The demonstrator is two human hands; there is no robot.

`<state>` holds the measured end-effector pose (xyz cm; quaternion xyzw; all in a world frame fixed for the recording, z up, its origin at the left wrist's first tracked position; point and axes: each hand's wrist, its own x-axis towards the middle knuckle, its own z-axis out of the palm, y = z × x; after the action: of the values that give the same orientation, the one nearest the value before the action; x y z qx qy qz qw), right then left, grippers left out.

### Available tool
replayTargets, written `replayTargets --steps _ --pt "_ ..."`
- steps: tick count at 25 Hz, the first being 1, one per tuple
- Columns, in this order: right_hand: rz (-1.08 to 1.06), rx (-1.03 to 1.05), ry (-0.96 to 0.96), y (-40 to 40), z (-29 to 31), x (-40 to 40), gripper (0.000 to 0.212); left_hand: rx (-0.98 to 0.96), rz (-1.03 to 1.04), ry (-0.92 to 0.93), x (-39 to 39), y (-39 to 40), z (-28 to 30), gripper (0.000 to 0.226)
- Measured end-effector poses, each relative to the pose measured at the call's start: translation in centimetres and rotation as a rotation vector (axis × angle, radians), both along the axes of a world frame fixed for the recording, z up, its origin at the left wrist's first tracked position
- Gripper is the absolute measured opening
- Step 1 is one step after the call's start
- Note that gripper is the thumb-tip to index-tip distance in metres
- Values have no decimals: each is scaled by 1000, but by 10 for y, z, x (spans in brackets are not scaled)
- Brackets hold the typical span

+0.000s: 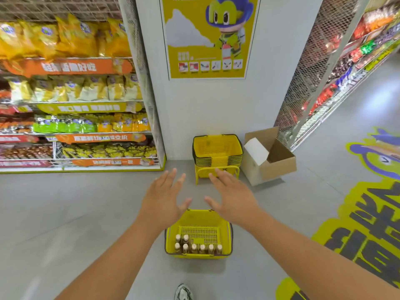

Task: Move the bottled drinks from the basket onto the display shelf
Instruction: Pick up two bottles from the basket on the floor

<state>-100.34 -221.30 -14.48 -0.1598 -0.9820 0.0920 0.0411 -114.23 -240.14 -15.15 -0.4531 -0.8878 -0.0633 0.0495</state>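
A yellow shopping basket (225,239) stands on the grey floor just in front of me. Several bottled drinks (198,247) with pale caps stand upright along its near side. My left hand (163,195) and my right hand (232,195) are both stretched out above the basket's far end, palms down, fingers spread, holding nothing. The display shelf (71,100) on the left is packed with snack bags.
A stack of empty yellow baskets (217,152) on a yellow stand sits against the white wall ahead. An open cardboard box (268,159) lies to its right. Another wire shelf (337,68) runs along the right aisle. My shoe (183,292) shows at the bottom edge.
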Motion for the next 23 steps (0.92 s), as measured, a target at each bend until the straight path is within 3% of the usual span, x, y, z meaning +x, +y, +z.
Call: replayTargets --steps 7,11,17,23 --pt "-41 -115 -63 56 -50 -114 91 -62 -28 -108 -121 69 -65 80" --pt "-18 -129 -113 83 -111 -162 84 -83 21 -196 -161 86 -126 81" --pt "112 -163 -203 109 -252 -211 83 -108 138 -294 -181 88 -266 77" --pt "220 -265 -265 105 -433 -222 78 -121 277 -409 -166 80 -421 79"
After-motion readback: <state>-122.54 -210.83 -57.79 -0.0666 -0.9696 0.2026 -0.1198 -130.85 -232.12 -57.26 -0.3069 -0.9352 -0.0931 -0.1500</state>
